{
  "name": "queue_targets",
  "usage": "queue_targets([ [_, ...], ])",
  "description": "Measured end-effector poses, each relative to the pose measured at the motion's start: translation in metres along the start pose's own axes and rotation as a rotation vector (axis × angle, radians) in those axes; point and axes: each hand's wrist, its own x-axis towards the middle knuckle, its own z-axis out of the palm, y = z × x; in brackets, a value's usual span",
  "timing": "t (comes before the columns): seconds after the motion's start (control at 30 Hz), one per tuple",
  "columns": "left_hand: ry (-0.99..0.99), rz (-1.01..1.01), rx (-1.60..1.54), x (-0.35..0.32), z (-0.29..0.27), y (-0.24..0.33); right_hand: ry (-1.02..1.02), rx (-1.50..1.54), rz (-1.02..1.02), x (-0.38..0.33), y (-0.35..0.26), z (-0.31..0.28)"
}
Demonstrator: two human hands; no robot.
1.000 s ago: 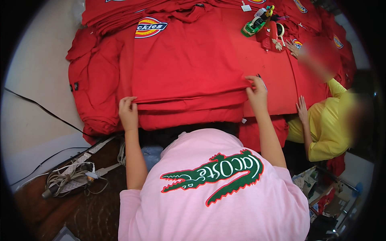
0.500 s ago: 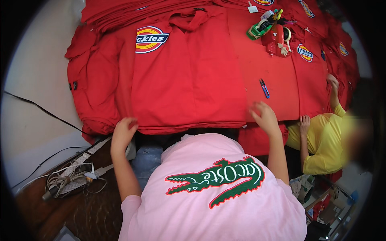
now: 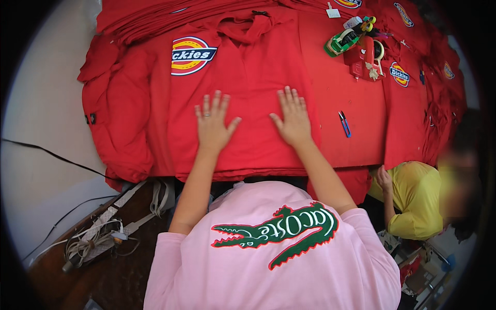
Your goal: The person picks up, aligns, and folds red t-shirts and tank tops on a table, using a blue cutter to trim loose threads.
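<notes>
A folded red shirt (image 3: 243, 139) with a collar and a large printed emblem lies on top of a stack at the table's near edge. Both my hands press flat on its front. My left hand (image 3: 213, 126), with a ring on one finger, has its fingers spread below the emblem. My right hand (image 3: 293, 119) lies likewise, fingers spread, on the right half of the shirt. Neither hand grips anything. To the right of the shirt, a pair of small blue-handled thread snips (image 3: 345, 125) rests on the red table surface (image 3: 341, 93).
More red garments (image 3: 119, 108) are heaped at the left and in a stack along the back. A red tape dispenser (image 3: 361, 59) and a green one (image 3: 341, 42) stand at the back right. A co-worker in yellow (image 3: 416, 199) is at the right. Cables (image 3: 90, 248) lie at the lower left.
Both my hands have moved from the shirt's near corners inward and forward onto its front. The co-worker has bent lower, and one of their hands has left the garments at the right.
</notes>
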Motion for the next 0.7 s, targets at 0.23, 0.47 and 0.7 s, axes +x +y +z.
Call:
queue_targets([
  [0.23,0.072,-0.262,0.154,0.023,-0.007,-0.057,-0.025,0.023,0.043,0.007,0.018,-0.010],
  [0.47,-0.063,0.177,-0.154,0.059,0.009,0.030,-0.223,0.366,-0.339,0.036,-0.040,0.019],
  [0.7,-0.010,0.038,-0.007,0.117,-0.006,-0.047,-0.058,0.060,-0.190,0.136,0.009,0.012],
])
